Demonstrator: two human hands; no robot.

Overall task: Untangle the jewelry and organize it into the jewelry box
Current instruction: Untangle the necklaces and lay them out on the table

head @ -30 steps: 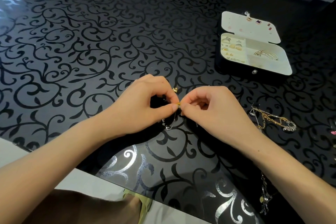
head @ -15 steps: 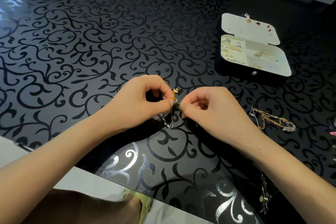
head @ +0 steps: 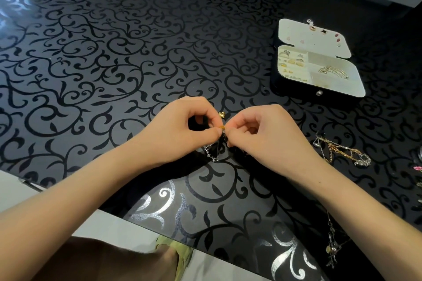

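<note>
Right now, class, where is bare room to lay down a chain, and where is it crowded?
Free: the black scroll-patterned tabletop left of the open cream-lined jewelry box, beyond the left hand. Crowded: right of the right hand, where tangled gold and silver chains lie.

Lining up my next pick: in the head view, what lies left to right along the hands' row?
Left hand → thin silver chain pinched between both hands → right hand → tangle of gold and silver chains → pink piece at the right edge.

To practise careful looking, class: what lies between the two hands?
In the head view, a thin chain, pinched by the left hand and right hand.
</note>
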